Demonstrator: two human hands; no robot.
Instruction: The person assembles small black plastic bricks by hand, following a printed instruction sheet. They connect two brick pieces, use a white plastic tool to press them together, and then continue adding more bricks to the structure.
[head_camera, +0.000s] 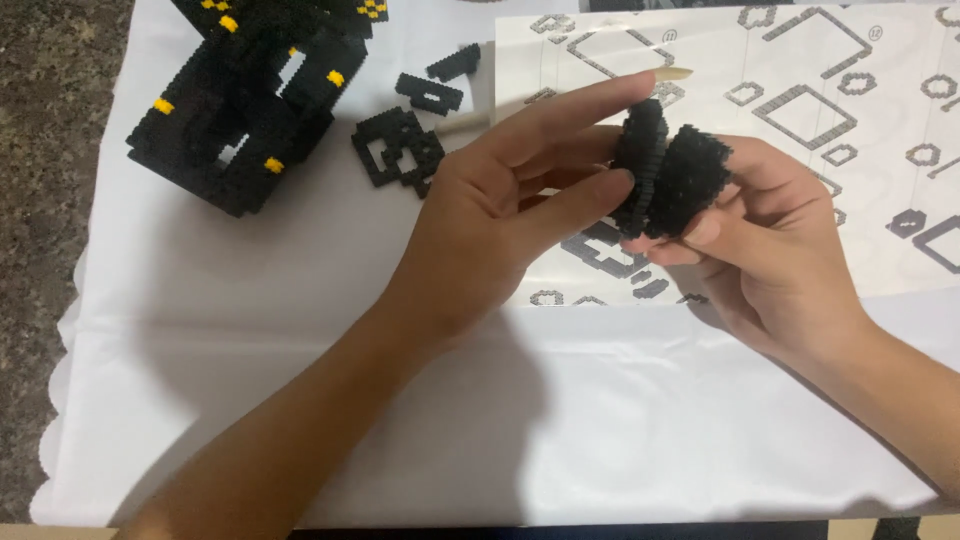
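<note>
Left hand (490, 215) and right hand (765, 235) meet mid-scene, above white cloth-covered table (300, 330). Both clamp round black studded-brick assembly (665, 175): two bumpy plastic discs, edge-on, tilted against each other (join itself hidden by fingers). Left index finger stretches over top, thumb presses side; right fingers wrap underneath. Below, right: white instruction sheet (860, 180) printed with grey outline diagrams. Far left: big black blocky model with yellow studs (250, 100). Beside it, flat black openwork brick pieces (400, 145). Pale wooden stick (470, 122) partly behind left hand.
</note>
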